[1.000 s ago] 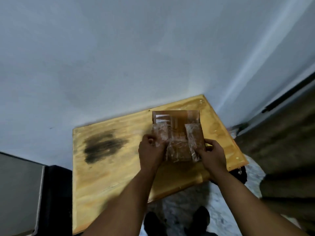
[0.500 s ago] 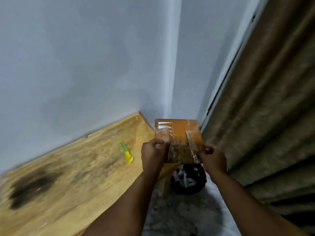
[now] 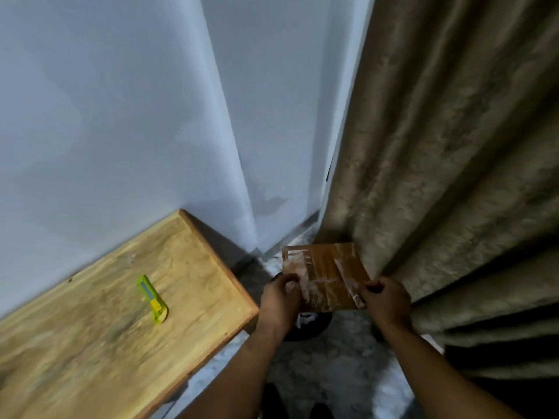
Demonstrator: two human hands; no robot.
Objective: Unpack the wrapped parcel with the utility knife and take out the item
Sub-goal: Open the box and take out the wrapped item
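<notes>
A flat brown parcel [image 3: 328,272] wrapped in clear tape hangs in the air to the right of the wooden table [image 3: 90,313], above the floor. My left hand [image 3: 281,293] grips its left edge and my right hand [image 3: 384,297] grips its lower right corner. A yellow-green utility knife [image 3: 152,299] lies alone on the table top, well to the left of both hands.
A beige curtain [image 3: 453,176] hangs close on the right, just behind the parcel. Pale walls meet in a corner behind. A dark round bin [image 3: 308,326] sits on the marbled floor under the parcel. My shoes [image 3: 320,411] show at the bottom edge.
The view has swung to the right. The parcel, held in both hands, has left the table top and now hangs past the table's right edge, near the curtain. The knife has come into sight.
</notes>
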